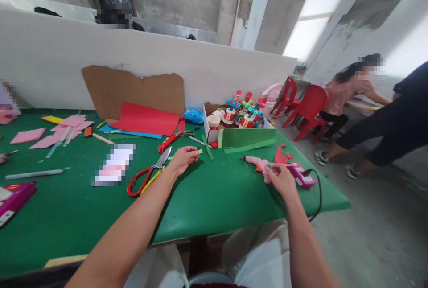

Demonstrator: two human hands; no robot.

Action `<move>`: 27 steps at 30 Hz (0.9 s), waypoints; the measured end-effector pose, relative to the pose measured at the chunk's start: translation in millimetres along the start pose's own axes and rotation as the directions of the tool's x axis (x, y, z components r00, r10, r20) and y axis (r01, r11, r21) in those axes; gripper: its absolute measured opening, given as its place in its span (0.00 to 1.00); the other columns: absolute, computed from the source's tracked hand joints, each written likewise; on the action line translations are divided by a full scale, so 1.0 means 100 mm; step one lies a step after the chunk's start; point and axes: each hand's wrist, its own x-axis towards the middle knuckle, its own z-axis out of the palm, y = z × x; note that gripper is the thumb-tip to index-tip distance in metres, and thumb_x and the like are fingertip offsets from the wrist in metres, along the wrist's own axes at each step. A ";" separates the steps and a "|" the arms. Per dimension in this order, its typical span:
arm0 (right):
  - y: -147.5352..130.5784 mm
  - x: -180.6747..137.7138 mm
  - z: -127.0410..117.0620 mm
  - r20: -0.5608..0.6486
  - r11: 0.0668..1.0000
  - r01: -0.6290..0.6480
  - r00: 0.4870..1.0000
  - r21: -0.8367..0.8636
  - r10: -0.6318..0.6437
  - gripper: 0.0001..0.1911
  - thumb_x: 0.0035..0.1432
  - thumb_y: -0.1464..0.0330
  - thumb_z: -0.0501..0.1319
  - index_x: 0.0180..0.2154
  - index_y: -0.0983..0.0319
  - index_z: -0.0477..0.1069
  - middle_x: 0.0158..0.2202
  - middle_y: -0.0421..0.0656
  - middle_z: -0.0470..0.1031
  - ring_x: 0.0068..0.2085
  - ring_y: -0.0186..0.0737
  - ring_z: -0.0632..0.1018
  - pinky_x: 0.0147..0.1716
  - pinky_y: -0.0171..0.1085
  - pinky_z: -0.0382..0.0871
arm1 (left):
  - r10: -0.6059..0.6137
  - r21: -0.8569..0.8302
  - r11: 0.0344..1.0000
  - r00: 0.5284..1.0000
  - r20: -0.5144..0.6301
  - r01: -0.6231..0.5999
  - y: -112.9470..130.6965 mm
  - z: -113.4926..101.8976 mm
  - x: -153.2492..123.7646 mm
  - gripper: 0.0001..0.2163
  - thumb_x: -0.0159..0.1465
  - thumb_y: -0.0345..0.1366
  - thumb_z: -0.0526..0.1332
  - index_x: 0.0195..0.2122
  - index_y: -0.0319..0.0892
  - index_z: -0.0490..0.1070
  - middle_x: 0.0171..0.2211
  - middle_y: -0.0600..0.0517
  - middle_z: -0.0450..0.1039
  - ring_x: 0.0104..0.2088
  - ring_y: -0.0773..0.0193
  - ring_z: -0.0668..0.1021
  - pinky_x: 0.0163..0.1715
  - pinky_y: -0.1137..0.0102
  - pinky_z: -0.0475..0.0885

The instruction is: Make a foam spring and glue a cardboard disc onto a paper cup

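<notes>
My left hand (183, 160) is closed in a pinch above the table, holding a small pale green piece of paper (199, 151) at its fingertips. To the right, my right hand (282, 179) grips a pink glue gun (261, 163) near its back end. The gun's dark nozzle points left, and a clear glue stick (279, 164) sticks out behind. Beside my left wrist lie red-handled scissors (147, 175) and a yellow-handled tool (152, 181) that my forearm partly covers. A narrow green paper strip (207, 147) rests just beyond my left fingertips.
A white box (212, 136) with several small robot-like figures (245, 112) stands at the back. Red paper (147, 118) leans near brown cardboard (133, 87). A purple box (302, 176) and black cord (320, 190) lie right. Two people are beyond red chairs (309, 107).
</notes>
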 end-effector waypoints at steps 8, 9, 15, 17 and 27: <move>-0.06 0.16 0.02 0.293 0.967 -0.016 0.952 -0.254 0.093 0.06 0.48 0.70 0.60 0.22 0.60 0.65 0.17 0.39 0.69 0.25 0.39 0.73 0.26 0.34 0.60 | -0.040 -0.001 0.999 0.999 -0.003 0.040 -0.01 -0.01 0.01 0.15 0.41 0.30 0.73 0.25 0.37 0.68 0.19 0.55 0.69 0.19 0.73 0.70 0.22 0.75 0.65; -0.08 0.15 0.01 0.300 0.986 -0.045 0.949 -0.163 0.093 0.07 0.48 0.70 0.60 0.21 0.60 0.64 0.16 0.38 0.68 0.24 0.38 0.72 0.25 0.34 0.61 | -0.047 -0.003 0.999 0.999 -0.006 0.047 -0.01 -0.01 0.02 0.14 0.41 0.29 0.73 0.25 0.37 0.68 0.18 0.55 0.69 0.19 0.73 0.70 0.22 0.75 0.65; -0.30 -0.05 0.06 0.465 0.720 -0.295 0.884 0.628 -0.043 0.10 0.43 0.64 0.66 0.30 0.61 0.71 0.28 0.42 0.76 0.27 0.37 0.77 0.29 0.37 0.74 | -0.060 -0.025 0.998 0.998 0.006 0.061 -0.01 0.00 0.04 0.15 0.41 0.30 0.74 0.24 0.37 0.67 0.19 0.56 0.69 0.20 0.73 0.71 0.23 0.75 0.66; -0.41 -0.10 0.12 0.542 0.612 -0.381 0.835 0.692 -0.093 0.12 0.43 0.62 0.66 0.30 0.61 0.72 0.25 0.42 0.75 0.27 0.39 0.77 0.30 0.39 0.76 | -0.060 -0.035 0.998 0.998 0.013 0.061 -0.01 0.00 0.04 0.16 0.40 0.31 0.74 0.24 0.37 0.67 0.19 0.56 0.69 0.20 0.73 0.71 0.23 0.75 0.66; -0.89 -0.29 0.58 0.459 0.790 -0.042 0.832 0.612 -0.311 0.26 0.46 0.47 0.64 0.37 0.61 0.69 0.17 0.36 0.70 0.17 0.34 0.68 0.18 0.33 0.65 | -0.076 0.003 0.997 0.997 -0.022 0.077 0.01 0.00 0.05 0.14 0.41 0.30 0.73 0.24 0.37 0.68 0.18 0.56 0.68 0.19 0.73 0.70 0.23 0.75 0.64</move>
